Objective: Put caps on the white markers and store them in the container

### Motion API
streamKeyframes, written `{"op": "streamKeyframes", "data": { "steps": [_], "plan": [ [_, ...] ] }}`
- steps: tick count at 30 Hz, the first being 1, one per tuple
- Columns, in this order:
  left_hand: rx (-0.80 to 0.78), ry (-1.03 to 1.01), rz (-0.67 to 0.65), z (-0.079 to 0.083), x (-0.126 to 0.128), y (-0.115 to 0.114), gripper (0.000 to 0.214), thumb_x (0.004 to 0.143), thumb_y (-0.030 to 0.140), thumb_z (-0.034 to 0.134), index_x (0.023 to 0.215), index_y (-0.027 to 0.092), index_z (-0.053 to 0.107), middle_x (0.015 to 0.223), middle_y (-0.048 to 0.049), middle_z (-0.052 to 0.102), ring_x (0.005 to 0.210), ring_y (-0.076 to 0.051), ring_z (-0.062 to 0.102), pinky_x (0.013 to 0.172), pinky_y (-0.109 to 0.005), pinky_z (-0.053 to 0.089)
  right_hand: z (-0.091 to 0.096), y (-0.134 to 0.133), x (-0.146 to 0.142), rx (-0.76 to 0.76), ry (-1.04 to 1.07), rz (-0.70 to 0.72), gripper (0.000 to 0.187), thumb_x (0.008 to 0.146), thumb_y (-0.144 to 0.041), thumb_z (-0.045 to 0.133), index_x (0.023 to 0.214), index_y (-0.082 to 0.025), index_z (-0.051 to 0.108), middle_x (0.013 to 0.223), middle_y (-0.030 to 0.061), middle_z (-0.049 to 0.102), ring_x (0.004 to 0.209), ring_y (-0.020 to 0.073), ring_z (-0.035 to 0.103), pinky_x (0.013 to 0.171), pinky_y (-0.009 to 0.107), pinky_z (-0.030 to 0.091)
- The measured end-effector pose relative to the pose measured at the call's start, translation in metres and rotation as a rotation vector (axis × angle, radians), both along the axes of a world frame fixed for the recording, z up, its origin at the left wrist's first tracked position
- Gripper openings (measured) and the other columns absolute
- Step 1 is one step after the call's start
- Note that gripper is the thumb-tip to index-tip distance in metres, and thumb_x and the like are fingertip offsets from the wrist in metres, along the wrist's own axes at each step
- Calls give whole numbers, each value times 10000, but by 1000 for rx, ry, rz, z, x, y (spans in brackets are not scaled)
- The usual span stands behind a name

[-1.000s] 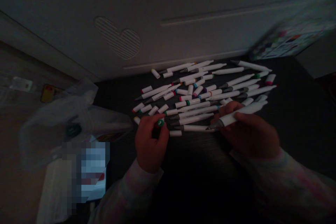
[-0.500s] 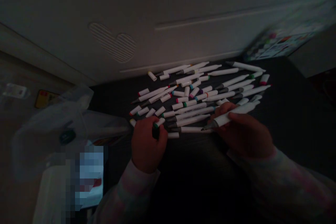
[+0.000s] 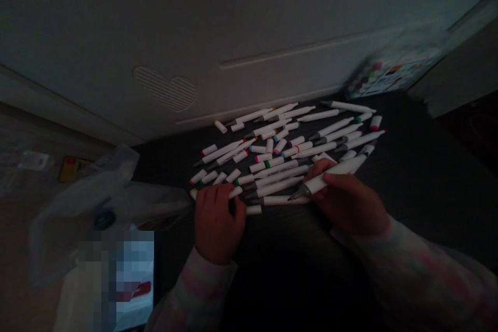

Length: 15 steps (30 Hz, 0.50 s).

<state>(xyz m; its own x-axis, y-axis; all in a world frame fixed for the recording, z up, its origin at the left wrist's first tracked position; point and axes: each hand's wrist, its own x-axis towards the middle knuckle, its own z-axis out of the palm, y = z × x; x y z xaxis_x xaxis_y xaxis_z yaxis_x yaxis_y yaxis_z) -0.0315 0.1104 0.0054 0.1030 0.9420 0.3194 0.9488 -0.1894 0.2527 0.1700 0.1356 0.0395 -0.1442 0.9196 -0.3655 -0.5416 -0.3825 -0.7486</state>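
My right hand [image 3: 348, 202] is closed round a white marker [image 3: 336, 174]. Its bare grey tip points down and left. Just left of the pile's front, my left hand [image 3: 220, 223] has its fingers curled with a small white marker cap [image 3: 235, 192] at the thumb and forefinger; the fingers hide part of it. Between and beyond both hands, many uncapped white markers [image 3: 282, 187] lie in loose rows on a dark table [image 3: 280, 238]. Loose caps with coloured ends, such as a pink one [image 3: 263, 157] and a red one [image 3: 375, 123], are scattered among them.
Behind the table stands a pale panel with a striped heart [image 3: 167, 89]. A printed marker package [image 3: 392, 75] leans at the back right. On the left are a clear plastic bag [image 3: 128, 207], a lit screen [image 3: 140, 270] and a yellow item [image 3: 73, 168].
The view has shifted slightly, so the panel and markers sit lower in it. My left fingers now cover the cap's green end. My right hand still holds the marker, tip leftward.
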Motion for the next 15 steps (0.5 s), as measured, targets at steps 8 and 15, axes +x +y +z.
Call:
{"op": "streamKeyframes", "data": {
  "steps": [8,15],
  "plan": [
    [43,-3,-44,-2,-3,1,134,751,174,491,859,121,549,832,-92,584,846,-232,500,790,-375,387,-4,3,-2,57,78,-8,59,595,-197,592,611,-160,549,453,-49,374,448,78,351,444,230,238],
    [78,43,-178,20,16,29,174,780,191,477,908,129,577,881,-96,591,882,-231,483,811,-381,381,-10,7,-3,107,168,-112,60,579,-185,591,589,-153,541,438,-57,380,425,61,343,428,207,234]
  ]
}}
